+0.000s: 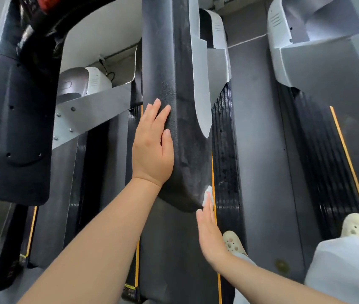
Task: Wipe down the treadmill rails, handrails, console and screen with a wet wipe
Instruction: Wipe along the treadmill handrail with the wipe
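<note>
At the handrail point(180, 119) end, the left hand point(152, 148) lies flat and open against its side; the right hand point(209, 233), fingers straight, presses the wipe point(208, 195) there. Risk: the unpinched wipe may slip off the edge and drop.

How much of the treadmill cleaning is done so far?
Hard to say what is finished: the black handrail looks dusty along its top. In hand: the right hand presses a white wipe against the handrail's near end, while the left hand rests flat on its side. The console and screen are not in view, so they cannot be judged.
</note>
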`<state>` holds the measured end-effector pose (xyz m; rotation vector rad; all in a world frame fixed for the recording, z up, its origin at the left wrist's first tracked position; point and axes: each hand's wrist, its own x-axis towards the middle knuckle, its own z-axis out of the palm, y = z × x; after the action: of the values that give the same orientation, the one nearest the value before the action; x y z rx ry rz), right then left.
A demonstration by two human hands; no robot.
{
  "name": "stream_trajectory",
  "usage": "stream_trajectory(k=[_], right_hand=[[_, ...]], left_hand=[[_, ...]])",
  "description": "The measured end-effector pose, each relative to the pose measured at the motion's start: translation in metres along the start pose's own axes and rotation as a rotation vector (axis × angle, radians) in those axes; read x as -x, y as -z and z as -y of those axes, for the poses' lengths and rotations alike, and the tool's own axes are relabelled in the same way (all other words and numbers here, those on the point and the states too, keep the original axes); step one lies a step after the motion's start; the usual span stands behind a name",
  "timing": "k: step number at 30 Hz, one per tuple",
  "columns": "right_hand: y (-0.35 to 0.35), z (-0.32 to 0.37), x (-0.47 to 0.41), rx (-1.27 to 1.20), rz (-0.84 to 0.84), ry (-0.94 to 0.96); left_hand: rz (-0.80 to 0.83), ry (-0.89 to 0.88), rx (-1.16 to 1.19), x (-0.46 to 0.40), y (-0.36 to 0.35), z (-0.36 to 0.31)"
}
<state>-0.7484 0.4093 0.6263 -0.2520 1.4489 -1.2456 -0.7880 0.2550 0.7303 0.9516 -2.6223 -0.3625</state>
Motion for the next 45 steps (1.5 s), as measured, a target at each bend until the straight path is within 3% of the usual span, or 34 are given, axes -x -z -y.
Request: stream_trajectory(k=[2, 6, 9, 11, 14, 18, 20, 24, 26, 28, 31, 34, 36, 39, 41, 43, 45], right_hand=[[0.0, 0.004, 0.002, -0.088, -0.023, -0.06], [-0.013, 0.02, 0.016, 0.154, 0.044, 0.265], [-0.01, 0.021, 0.02, 0.254, 0.11, 0.311], [-0.005, 0.012, 0.01, 0.176, 0.101, 0.215], [0.006, 0.0, -0.002, -0.174, -0.024, -0.072], [0.018, -0.006, -0.01, -0.268, -0.048, -0.264], [0.012, 0.002, -0.009, -0.242, -0.05, -0.181], [-0.005, 0.021, 0.013, -0.001, 0.027, 0.248], [-0.003, 0.027, 0.011, 0.137, 0.072, 0.364], [0.004, 0.023, -0.003, 0.052, 0.042, 0.235], [0.025, 0.006, -0.03, -0.274, -0.064, -0.173], [0.036, 0.0, -0.039, -0.254, -0.045, -0.302], [0.029, 0.015, -0.036, -0.162, -0.048, -0.128], [0.011, 0.048, -0.016, 0.157, -0.018, 0.435], [0.008, 0.053, -0.012, 0.264, 0.04, 0.639], [0.012, 0.044, -0.03, 0.241, 0.016, 0.545], [0.022, 0.044, -0.052, -0.099, -0.044, 0.073]], left_hand=[[-0.001, 0.0, 0.003, 0.001, 0.0, 0.0], [0.003, -0.004, -0.002, 0.0, -0.001, 0.002], [-0.006, -0.019, -0.019, 0.0, -0.002, 0.002], [-0.011, -0.026, -0.018, 0.0, -0.003, 0.001], [-0.013, -0.012, -0.011, 0.0, -0.002, 0.0], [-0.017, -0.02, -0.017, 0.0, -0.002, 0.0], [-0.019, -0.022, -0.019, 0.0, -0.002, 0.0], [-0.039, -0.045, -0.027, 0.0, -0.003, 0.002], [-0.034, -0.046, -0.024, -0.001, -0.004, 0.002], [-0.033, -0.048, -0.022, 0.0, -0.004, 0.003], [-0.033, -0.051, -0.02, -0.001, -0.004, 0.004], [-0.029, -0.048, -0.018, 0.0, -0.003, 0.004], [-0.032, -0.049, -0.013, -0.001, -0.003, 0.004], [-0.045, -0.069, -0.013, -0.001, -0.004, 0.006], [-0.05, -0.078, -0.013, -0.002, -0.005, 0.007], [-0.044, -0.077, -0.007, -0.001, -0.005, 0.007], [-0.043, -0.073, -0.007, -0.001, -0.004, 0.008]])
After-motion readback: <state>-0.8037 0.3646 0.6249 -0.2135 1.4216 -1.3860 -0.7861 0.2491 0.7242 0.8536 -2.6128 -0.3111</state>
